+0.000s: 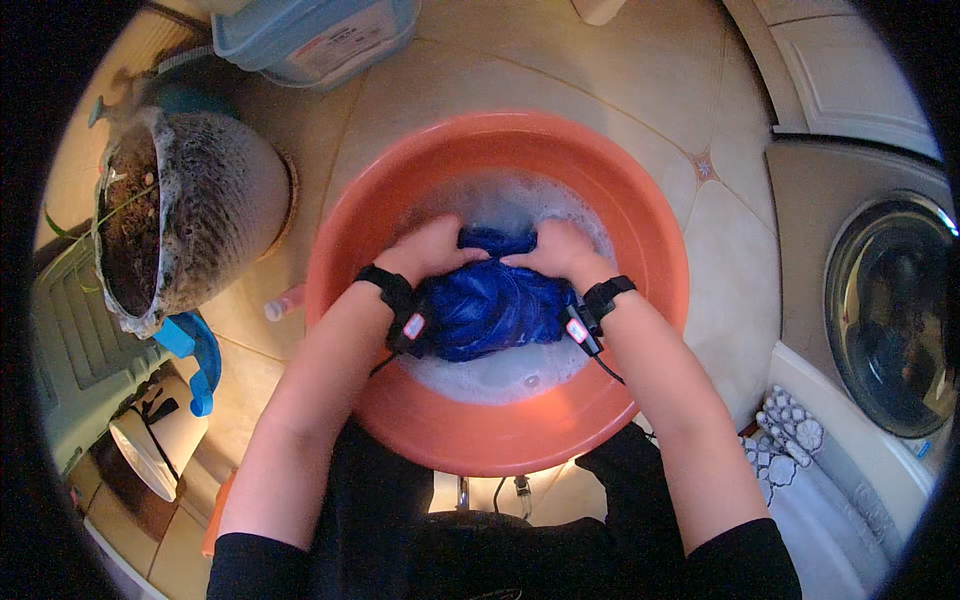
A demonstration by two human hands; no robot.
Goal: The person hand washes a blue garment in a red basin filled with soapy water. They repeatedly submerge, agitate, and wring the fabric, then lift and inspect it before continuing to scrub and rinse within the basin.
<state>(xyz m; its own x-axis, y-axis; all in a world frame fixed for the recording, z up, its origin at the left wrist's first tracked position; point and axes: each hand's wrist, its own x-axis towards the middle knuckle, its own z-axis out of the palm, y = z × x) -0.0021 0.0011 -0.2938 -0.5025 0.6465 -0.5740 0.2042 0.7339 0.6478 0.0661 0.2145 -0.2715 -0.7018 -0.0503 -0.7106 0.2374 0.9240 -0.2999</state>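
Note:
An orange plastic basin stands on the tiled floor before me, with soapy water inside. A wet, bunched dark-blue cloth lies in the middle of the suds. My left hand grips the cloth's far left part, its thumb pointing inward. Opposite it, my right hand grips the far right part, and the two thumbs nearly meet. The fingertips of both hands are hidden behind the fabric. Each wrist wears a black strap with a small cabled device.
A large plant pot with soil stands at left, near a blue plastic dustpan-like item and a white bucket. A pale blue plastic bin is at the back. A front-loading washing machine borders the right, above patterned cloth.

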